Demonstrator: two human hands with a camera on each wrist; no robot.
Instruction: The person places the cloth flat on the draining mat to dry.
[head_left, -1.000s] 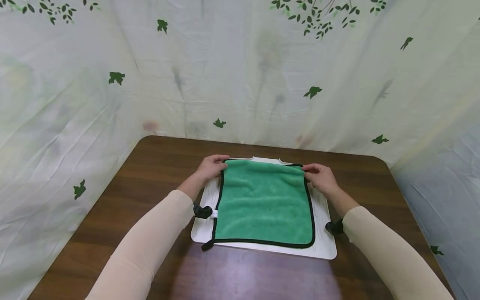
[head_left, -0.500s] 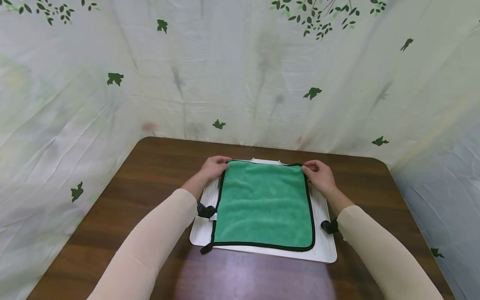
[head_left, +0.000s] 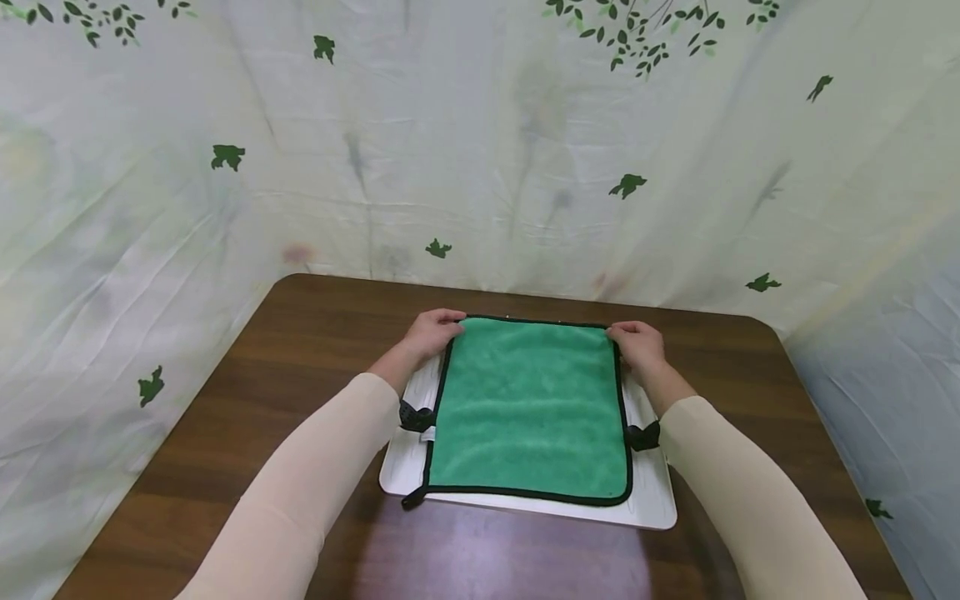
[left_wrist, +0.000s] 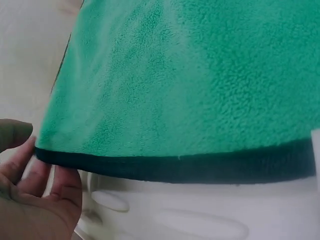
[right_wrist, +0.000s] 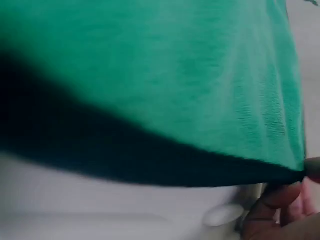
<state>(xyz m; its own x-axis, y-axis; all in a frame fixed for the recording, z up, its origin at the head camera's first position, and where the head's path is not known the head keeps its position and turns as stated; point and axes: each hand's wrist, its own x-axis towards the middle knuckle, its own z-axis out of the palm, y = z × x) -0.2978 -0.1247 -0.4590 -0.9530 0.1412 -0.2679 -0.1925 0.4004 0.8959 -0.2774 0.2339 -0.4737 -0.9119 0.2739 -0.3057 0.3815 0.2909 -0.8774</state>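
A green cloth (head_left: 532, 408) with black edging lies spread over a white board (head_left: 652, 500). It has a white tag (head_left: 428, 434) on its left edge and a black loop (head_left: 412, 498) at the near left corner. My left hand (head_left: 431, 335) holds the far left corner; in the left wrist view its fingers (left_wrist: 65, 185) lie under the edging, with the thumb close above. My right hand (head_left: 639, 343) pinches the far right corner between thumb and fingers (right_wrist: 280, 197). Most of the board is hidden under the cloth.
The board rests on a brown wooden table (head_left: 300, 367) with rounded far corners. Behind and beside the table hangs a pale curtain (head_left: 480, 150) with a green leaf print. A black wrist camera (head_left: 416, 417) sits on the left wrist, another on the right.
The cloth's far edge has shifted away from me and is pulled straighter, now covering the board's far rim. The right forearm has swung inward; both hands stay at the far corners.
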